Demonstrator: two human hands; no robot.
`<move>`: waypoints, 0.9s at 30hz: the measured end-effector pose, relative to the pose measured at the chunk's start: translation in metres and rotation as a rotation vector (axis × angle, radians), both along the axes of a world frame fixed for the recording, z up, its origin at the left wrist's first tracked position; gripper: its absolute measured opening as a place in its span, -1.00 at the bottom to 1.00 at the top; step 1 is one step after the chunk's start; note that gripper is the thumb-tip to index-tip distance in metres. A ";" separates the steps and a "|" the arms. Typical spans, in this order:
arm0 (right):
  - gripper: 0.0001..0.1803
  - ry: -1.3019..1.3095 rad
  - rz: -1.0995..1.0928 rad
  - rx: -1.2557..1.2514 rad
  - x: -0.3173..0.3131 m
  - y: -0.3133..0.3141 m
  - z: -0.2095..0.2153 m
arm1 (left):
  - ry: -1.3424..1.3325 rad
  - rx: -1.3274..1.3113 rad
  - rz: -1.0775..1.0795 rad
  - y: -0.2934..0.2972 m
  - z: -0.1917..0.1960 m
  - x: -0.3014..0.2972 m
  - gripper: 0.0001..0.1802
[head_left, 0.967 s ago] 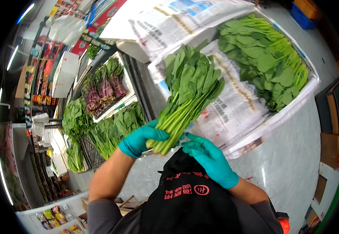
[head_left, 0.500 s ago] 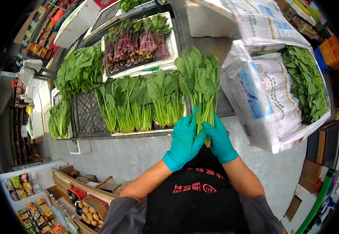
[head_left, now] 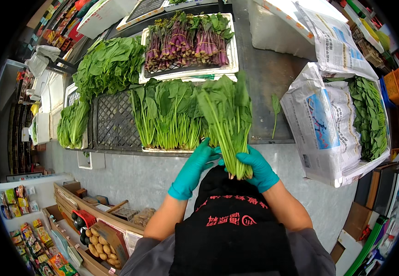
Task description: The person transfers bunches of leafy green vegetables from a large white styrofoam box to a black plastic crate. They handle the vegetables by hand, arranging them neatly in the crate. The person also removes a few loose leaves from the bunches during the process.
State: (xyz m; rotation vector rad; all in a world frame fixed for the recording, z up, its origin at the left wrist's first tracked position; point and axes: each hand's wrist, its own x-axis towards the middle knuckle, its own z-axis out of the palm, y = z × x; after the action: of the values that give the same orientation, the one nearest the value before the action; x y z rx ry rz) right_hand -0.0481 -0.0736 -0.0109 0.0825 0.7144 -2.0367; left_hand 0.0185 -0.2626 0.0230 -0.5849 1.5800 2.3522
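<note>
A bunch of spinach (head_left: 229,124) is held upright in front of me, leaves away from me and pale stem ends towards my apron. My right hand (head_left: 256,169), in a teal glove, closes round its lower stems. Just left of the stems is my left hand (head_left: 196,162), gloved alike, with its fingers apart; some of its fingertips are partly hidden near the bunch. Beyond, more bunches of spinach (head_left: 169,119) stand side by side in a shallow white tray, partly covered by the held bunch. A single loose leaf (head_left: 275,110) lies on the dark table to the right.
A newspaper-lined box (head_left: 316,156) with more greens (head_left: 367,117) stands at the right. Behind the spinach lie purple-stemmed bundles (head_left: 185,43) in a white tray. Leafy greens (head_left: 107,66) and a black crate (head_left: 112,119) are at the left; potatoes (head_left: 102,248) sit lower left.
My left hand has let go of the stems and moved left, its fingers spreading. The bunch now rests in my right hand. My view has shifted, and the loose leaf on the table shows.
</note>
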 end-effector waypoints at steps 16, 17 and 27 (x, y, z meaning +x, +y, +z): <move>-0.59 0.697 0.101 0.948 0.016 0.022 0.109 | 0.530 1.038 0.029 0.048 -0.038 -0.025 0.04; -0.64 0.911 0.136 0.971 0.016 0.021 0.103 | 0.540 1.079 0.035 0.051 -0.036 -0.026 0.04; -0.80 1.222 0.088 1.082 0.034 0.011 0.106 | 0.441 1.000 -0.042 0.055 -0.031 -0.023 0.18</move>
State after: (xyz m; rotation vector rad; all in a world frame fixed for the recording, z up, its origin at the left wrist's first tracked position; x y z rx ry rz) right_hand -0.0137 -0.0623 0.0956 -0.6053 2.4288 -1.2096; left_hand -0.0041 -0.2075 -0.0079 0.1986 0.3229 2.9090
